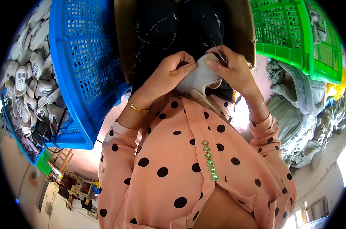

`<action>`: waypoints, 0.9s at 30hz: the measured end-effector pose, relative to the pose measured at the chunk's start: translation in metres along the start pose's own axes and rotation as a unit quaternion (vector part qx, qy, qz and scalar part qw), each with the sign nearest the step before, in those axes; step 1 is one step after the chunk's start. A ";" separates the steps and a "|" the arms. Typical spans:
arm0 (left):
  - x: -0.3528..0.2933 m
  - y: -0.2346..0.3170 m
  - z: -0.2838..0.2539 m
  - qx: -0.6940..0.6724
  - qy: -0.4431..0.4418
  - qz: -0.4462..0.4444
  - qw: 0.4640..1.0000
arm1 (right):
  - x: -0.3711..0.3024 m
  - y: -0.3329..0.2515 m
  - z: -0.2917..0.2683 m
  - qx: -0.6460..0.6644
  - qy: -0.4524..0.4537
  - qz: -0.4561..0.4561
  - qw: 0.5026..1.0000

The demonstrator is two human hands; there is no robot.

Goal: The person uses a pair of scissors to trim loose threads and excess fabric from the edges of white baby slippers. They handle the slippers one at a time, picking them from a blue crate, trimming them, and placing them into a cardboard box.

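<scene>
Over my lap, both hands hold a soft white shoe upper (200, 77). My left hand (168, 75) is closed, thumb and forefinger pinched at the upper's left edge. From the other side my right hand (234, 70) grips it, with the thumb lying on the fabric. A thin dark metal tool (221, 58), perhaps thread snips, shows between the right fingers; most of it is covered. The upper's lower end hangs near my shirt front. Loose white threads (159, 26) cling to my dark trousers.
A tall blue plastic crate (83, 57) stands at the left, with many white shoes (35, 76) heaped beyond it. On the right are a green crate (281, 28) and piles of grey-white fabric (291, 103). A cardboard box (249, 32) edge flanks my legs.
</scene>
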State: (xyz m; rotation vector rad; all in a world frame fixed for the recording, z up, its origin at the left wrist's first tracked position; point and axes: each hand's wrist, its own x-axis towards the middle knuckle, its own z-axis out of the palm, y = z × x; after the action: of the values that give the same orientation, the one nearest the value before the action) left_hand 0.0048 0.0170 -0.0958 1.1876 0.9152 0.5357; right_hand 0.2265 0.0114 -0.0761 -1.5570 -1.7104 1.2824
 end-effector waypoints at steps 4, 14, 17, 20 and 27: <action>0.005 0.005 -0.002 -0.007 -0.037 -0.021 0.999 | -0.007 0.005 0.003 0.055 0.011 0.022 0.998; 0.021 -0.003 0.008 0.014 -0.025 -0.062 0.998 | -0.027 0.030 0.000 -0.102 0.078 -0.017 0.992; 0.018 -0.002 0.014 0.028 0.006 -0.045 0.999 | -0.024 0.008 -0.031 -0.286 0.003 -0.081 0.955; 0.013 0.000 0.015 0.044 0.005 -0.066 0.997 | -0.012 -0.015 -0.046 -0.370 -0.075 -0.144 0.915; 0.004 -0.005 0.024 -0.037 0.057 -0.050 0.996 | 0.014 -0.036 -0.048 -0.447 -0.173 -0.211 0.852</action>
State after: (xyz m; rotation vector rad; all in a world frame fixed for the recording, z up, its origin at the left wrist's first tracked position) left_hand 0.0268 0.0053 -0.1001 1.0473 1.0385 0.5552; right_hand 0.2460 0.0431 -0.0273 -1.2472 -2.9530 0.5438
